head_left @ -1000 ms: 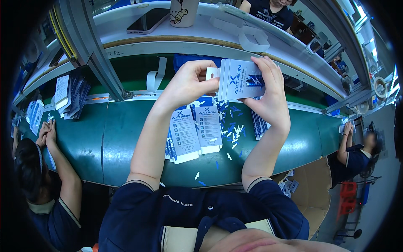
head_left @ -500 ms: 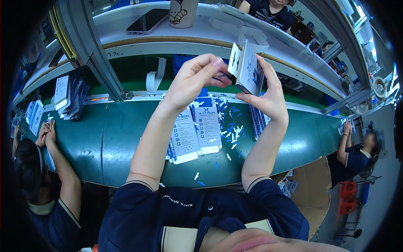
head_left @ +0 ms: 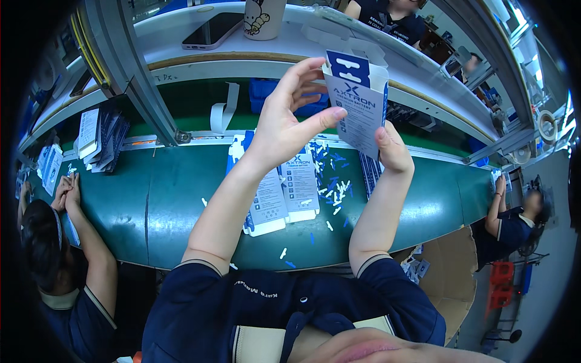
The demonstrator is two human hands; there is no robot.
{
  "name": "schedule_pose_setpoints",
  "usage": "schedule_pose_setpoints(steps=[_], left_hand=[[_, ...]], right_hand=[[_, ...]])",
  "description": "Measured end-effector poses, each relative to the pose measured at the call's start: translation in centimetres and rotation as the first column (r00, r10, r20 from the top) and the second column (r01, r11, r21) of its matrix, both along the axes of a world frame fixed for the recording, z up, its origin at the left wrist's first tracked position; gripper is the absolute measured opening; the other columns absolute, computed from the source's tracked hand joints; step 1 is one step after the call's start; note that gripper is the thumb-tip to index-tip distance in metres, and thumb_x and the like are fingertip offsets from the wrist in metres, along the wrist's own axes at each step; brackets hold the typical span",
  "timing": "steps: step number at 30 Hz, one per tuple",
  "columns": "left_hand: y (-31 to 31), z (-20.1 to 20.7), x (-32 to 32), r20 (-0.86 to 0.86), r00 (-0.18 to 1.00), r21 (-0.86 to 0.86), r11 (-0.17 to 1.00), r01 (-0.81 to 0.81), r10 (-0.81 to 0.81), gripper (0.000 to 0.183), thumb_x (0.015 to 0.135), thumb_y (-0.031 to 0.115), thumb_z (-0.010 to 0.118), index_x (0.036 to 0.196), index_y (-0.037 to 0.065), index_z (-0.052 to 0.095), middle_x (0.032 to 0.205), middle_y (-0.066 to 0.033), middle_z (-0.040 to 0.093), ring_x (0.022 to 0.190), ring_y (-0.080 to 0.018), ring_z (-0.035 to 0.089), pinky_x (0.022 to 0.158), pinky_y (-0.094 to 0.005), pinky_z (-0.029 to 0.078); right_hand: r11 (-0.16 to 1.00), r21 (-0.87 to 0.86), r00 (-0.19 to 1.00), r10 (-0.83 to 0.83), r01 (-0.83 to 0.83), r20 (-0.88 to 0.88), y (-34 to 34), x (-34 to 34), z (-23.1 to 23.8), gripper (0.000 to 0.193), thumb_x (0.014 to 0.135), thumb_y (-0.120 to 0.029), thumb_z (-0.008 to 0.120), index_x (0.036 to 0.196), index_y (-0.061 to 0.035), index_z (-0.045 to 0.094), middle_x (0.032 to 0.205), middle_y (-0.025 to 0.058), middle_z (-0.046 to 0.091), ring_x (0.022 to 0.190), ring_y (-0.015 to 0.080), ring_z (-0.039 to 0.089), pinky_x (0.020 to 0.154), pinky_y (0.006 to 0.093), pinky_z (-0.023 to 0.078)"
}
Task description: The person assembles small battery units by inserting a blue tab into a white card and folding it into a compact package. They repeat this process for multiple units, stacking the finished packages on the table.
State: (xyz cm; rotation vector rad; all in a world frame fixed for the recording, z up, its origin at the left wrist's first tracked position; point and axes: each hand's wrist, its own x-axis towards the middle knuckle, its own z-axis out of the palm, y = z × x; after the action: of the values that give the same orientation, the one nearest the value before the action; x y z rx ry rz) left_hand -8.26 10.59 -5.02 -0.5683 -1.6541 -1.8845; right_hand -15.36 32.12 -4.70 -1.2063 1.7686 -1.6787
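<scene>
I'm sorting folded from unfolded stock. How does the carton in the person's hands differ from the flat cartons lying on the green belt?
The held carton is opened into a box shape and upright in the air, pinched between the left hand and the right hand. The flat cartons are unfolded, lying stacked on the belt, untouched. Both are white and blue with printed panels.

— Where does the carton [head_left: 358, 103] sit?
— Raised above the belt [head_left: 151, 206], between the left hand [head_left: 284, 124] and the right hand [head_left: 392, 148].
— And under it?
— Flat cartons [head_left: 281, 193] lie on the belt, paper scraps [head_left: 331, 184] just to their right.
— Behind?
— A shelf [head_left: 181, 60] carrying a phone [head_left: 212, 30], with a cup [head_left: 263, 17] to its right.
</scene>
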Motion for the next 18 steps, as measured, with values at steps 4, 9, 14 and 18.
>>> schedule_pose_setpoints(steps=[4,9,14,18], left_hand=[[0.2,-0.3,-0.2,-0.012,0.998,0.095,0.994,-0.054,0.055,0.064,0.087,0.013,0.073,0.14,0.003,0.039,0.118,-0.0149,0.062,0.106,-0.022,0.062,0.088,-0.0321,0.053],[-0.6,-0.5,0.1,0.131,0.991,0.026,0.999,-0.035,0.031,0.022,0.096,0.016,0.061,0.109,-0.001,0.064,0.086,-0.0055,0.068,0.082,-0.0094,0.062,0.069,-0.0221,0.052],[-1.2,-0.8,-0.5,0.03,0.996,0.062,0.995,-0.084,0.083,0.021,0.098,0.018,0.059,0.091,-0.001,0.065,0.077,0.0,0.062,0.071,-0.0034,0.05,0.061,-0.0206,0.041],[-0.8,-0.4,-0.7,0.076,0.997,0.186,0.982,-0.021,0.007,0.025,0.097,0.02,0.061,0.088,-0.002,0.064,0.078,-0.0018,0.064,0.07,-0.0043,0.051,0.061,-0.0219,0.042]], right_hand=[[0.981,-0.185,0.994,0.069,-0.051,0.089,-2.3,0.6,-0.4,0.086,0.088,-0.063,0.055,0.136,0.0076,0.043,0.13,0.023,0.054,0.118,0.0326,0.057,0.101,0.0426,0.045],[0.973,-0.226,0.951,0.031,0.042,0.309,-3.0,0.7,-0.8,0.075,0.094,-0.052,0.053,0.139,0.0063,0.039,0.13,0.0222,0.055,0.115,0.033,0.06,0.098,0.0441,0.049],[0.938,-0.144,0.92,-0.266,0.316,0.287,-5.3,1.6,-0.3,0.06,0.099,-0.047,0.05,0.123,0.0073,0.057,0.12,0.0188,0.064,0.107,0.022,0.063,0.094,0.0323,0.048],[0.918,-0.113,0.905,-0.344,0.38,0.252,-5.4,2.1,0.5,0.057,0.1,-0.044,0.048,0.123,0.0075,0.057,0.119,0.0176,0.064,0.107,0.0209,0.063,0.094,0.0318,0.047]])
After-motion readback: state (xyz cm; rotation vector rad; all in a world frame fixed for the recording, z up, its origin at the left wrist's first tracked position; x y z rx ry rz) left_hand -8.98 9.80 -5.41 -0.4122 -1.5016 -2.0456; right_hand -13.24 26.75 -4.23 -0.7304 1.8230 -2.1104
